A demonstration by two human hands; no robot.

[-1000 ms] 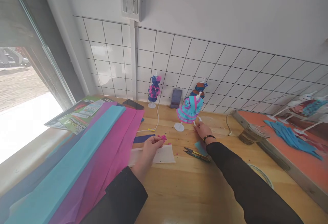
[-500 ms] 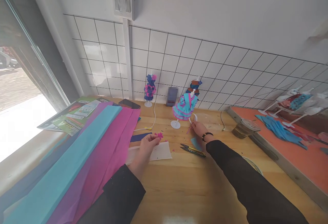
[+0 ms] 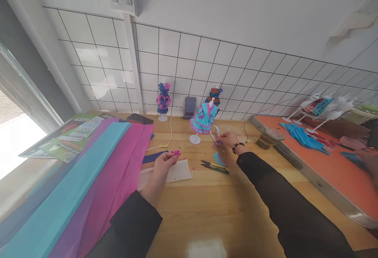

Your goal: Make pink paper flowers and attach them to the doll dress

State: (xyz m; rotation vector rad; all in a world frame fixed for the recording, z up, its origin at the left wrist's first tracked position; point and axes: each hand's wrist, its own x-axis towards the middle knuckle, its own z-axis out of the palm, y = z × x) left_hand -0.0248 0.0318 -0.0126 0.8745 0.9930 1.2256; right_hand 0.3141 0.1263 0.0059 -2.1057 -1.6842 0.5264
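My left hand pinches a small pink paper flower between thumb and fingertips, above a white strip. My right hand is closed at the fingertips by a white loop; what they hold, if anything, is too small to make out. Just left of that hand, a miniature dress form wears a turquoise paper dress with pink trim, on a round white base. Yellow-and-black thread snips lie between my hands, beside a light-blue paper scrap.
Long folded sheets of turquoise and pink paper cover the left side. Two more dressed forms stand by the tiled wall. A brown cup sits near an orange board bearing several forms and blue cloth.
The view has swung to the right, so things sit further left. My right fingertips are drawn together beside the white loop. The left hand still grips the pink flower.
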